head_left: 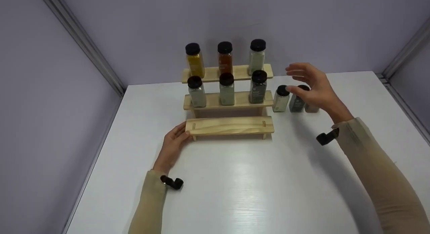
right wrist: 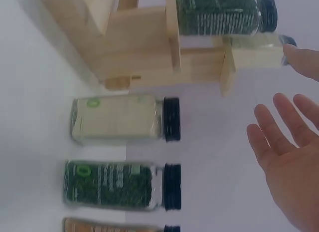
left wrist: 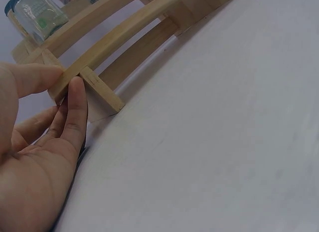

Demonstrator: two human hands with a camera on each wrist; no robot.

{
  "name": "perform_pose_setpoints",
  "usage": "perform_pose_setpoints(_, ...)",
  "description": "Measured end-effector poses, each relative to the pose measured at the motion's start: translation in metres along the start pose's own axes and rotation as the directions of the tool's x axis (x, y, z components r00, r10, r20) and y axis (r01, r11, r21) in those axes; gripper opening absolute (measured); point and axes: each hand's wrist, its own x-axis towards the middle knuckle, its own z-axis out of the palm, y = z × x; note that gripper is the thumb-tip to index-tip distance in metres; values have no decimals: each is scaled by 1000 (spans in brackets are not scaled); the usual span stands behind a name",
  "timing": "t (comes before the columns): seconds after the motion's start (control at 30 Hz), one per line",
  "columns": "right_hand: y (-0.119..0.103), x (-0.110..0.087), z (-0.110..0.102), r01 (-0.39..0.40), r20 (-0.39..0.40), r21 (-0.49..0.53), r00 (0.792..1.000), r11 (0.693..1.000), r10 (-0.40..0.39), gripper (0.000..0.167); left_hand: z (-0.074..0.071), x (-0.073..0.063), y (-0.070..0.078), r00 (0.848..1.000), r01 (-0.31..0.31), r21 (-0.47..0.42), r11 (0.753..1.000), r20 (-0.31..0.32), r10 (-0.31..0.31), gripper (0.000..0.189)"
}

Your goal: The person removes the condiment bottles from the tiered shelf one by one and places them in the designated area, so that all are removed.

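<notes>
A wooden three-tier spice rack [head_left: 230, 126] stands near the back wall. My left hand [head_left: 173, 145] pinches the left end of its lowest step; in the left wrist view the thumb lies on top and the fingers [left wrist: 76, 100] underneath. Empty-handed, my right hand [head_left: 312, 84] hovers with fingers spread above the jars right of the rack. Those are a pale spice jar [right wrist: 117, 118], a dark green herb jar [right wrist: 112, 184] and a reddish-brown jar [head_left: 312, 108], partly hidden by the hand. The top step bears a yellow jar [head_left: 195, 64], a red jar [head_left: 225, 61] and a pale green jar [head_left: 257, 61].
On the middle step stand two pale jars, a left one [head_left: 197, 95] and a centre one [head_left: 227, 93], and a dark green jar [head_left: 258, 91]. The white table [head_left: 242, 187] meets the grey back wall [head_left: 151, 32] behind the rack.
</notes>
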Motion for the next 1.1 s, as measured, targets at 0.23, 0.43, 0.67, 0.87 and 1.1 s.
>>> perform_pose_setpoints(0.23,-11,6,17,2,17,93,1000,996,-4,59,0,0,0,1000,2,-12,1000,4,-2,53)
perform_pose_setpoints(0.43,-14,13,32,-3,16,162,1000,987,1,59,1,1,-1,1000,4,-18,1000,1,-4,54)
perform_pose_setpoints(0.67,-15,18,48,-16,33,187,999,982,10,59,1,1,-1,1000,4,7,1000,3,-4,55)
perform_pose_setpoints(0.87,-13,22,58,-14,28,210,1000,978,9,58,0,2,-1,1000,-1,-14,1000,4,1,53)
perform_pose_setpoints(1.1,-11,27,67,-29,33,209,999,978,23,59,0,3,-2,1000,0,-26,1000,3,0,52)
